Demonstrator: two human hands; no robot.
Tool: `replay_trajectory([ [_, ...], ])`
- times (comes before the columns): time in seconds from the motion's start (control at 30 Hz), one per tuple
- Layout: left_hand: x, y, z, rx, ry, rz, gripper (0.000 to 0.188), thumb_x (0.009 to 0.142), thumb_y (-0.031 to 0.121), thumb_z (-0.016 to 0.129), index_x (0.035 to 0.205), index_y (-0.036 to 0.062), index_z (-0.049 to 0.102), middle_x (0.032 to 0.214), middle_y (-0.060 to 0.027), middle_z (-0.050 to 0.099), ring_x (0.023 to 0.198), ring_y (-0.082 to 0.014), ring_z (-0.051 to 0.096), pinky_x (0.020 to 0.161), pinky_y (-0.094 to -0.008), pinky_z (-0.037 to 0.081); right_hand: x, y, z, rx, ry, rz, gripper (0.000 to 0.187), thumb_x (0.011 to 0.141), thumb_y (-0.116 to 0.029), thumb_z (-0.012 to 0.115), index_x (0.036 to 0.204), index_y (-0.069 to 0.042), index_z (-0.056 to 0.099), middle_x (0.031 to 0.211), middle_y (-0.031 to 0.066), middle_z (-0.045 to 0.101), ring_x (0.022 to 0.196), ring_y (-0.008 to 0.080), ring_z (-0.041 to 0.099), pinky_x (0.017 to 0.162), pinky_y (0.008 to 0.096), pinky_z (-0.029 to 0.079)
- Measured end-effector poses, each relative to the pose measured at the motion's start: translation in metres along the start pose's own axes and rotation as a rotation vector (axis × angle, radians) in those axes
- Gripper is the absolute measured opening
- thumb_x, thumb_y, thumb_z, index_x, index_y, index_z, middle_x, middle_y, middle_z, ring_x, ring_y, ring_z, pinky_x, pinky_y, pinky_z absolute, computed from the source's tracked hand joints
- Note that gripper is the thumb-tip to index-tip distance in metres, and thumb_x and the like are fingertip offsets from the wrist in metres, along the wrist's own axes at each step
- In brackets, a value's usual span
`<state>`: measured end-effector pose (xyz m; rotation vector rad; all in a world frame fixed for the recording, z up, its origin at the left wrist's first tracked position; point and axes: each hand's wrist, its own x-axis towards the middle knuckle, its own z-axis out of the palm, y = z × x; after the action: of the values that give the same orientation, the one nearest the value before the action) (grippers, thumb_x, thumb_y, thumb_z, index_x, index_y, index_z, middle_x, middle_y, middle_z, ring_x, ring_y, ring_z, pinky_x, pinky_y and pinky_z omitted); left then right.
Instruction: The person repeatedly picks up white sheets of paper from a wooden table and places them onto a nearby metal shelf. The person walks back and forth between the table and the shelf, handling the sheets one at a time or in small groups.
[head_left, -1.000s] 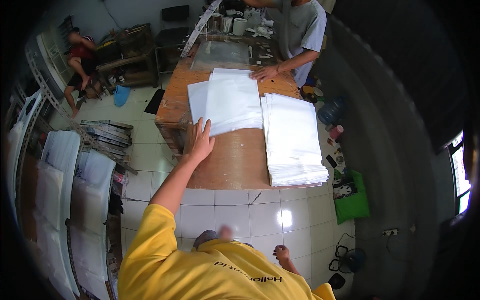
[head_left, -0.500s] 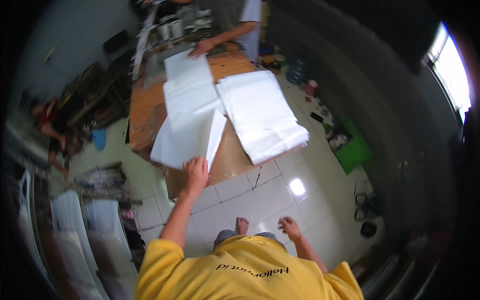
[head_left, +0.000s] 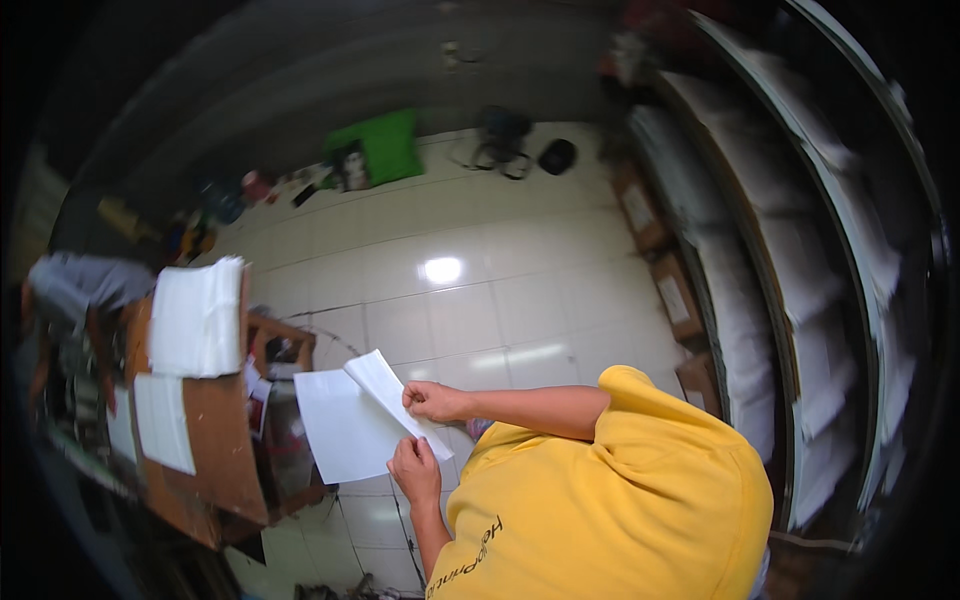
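I hold white paper sheets [head_left: 340,435] out in front of my yellow shirt, over the tiled floor. My right hand [head_left: 432,400] pinches a sheet that curls upward [head_left: 380,378]. Just below it, my left hand [head_left: 415,470] grips the near edge of the same bundle. A flat sheet spreads to the left of both hands. The brown work table [head_left: 215,440] is off to the left, with a thick stack of white sheets [head_left: 195,315] and a single sheet [head_left: 165,420] on it.
Another person in a grey shirt [head_left: 75,285] leans at the table's far side. Tall shelves with white stacks [head_left: 800,300] and cardboard boxes [head_left: 680,300] line the right. A green mat [head_left: 385,145] and dark footwear [head_left: 520,140] lie on the glossy floor.
I have taken sheets off the table and turned away from it, so the table has swung to the left. My right hand has come up and both hands now grip the sheets.
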<state>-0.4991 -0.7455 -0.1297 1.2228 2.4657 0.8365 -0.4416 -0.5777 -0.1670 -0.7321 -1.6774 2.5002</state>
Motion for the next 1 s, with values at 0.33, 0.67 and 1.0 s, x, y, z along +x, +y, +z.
replay_trajectory([
  [0.33,-0.134,-0.005,0.111,-0.152,-0.395,-0.205,0.025,0.088,0.022,0.057,0.085,-0.0024,0.061,0.075,-0.0185,0.064,0.071,-0.0348,0.063,0.067,-0.0436,0.048,-0.236,0.124,-0.206,-0.576,0.866,0.082,0.023,0.079,-0.005,0.05,0.101,-0.007,0.057,0.092,0.0179,0.066,0.089,0.0331,0.064,0.077,0.0406,0.05],
  [0.67,-0.214,-0.032,0.188,0.037,-0.746,-0.431,0.027,0.086,0.021,0.055,0.087,-0.005,0.061,0.076,-0.0154,0.066,0.07,-0.0215,0.064,0.066,-0.0357,0.051,-0.557,0.027,-0.461,-0.521,1.554,0.006,0.021,0.075,0.003,0.053,0.089,-0.005,0.067,0.086,0.0113,0.067,0.083,0.0205,0.063,0.074,0.0314,0.049],
  [1.0,-0.224,0.08,0.291,-0.543,-0.654,-0.599,0.017,0.09,0.014,0.054,0.091,-0.0038,0.055,0.072,-0.0063,0.058,0.06,-0.0122,0.053,0.056,-0.0271,0.046,-0.817,0.061,-0.563,-0.296,2.089,0.007,0.023,0.08,-0.003,0.054,0.101,-0.007,0.061,0.092,0.0096,0.064,0.081,0.0215,0.062,0.069,0.0326,0.051],
])
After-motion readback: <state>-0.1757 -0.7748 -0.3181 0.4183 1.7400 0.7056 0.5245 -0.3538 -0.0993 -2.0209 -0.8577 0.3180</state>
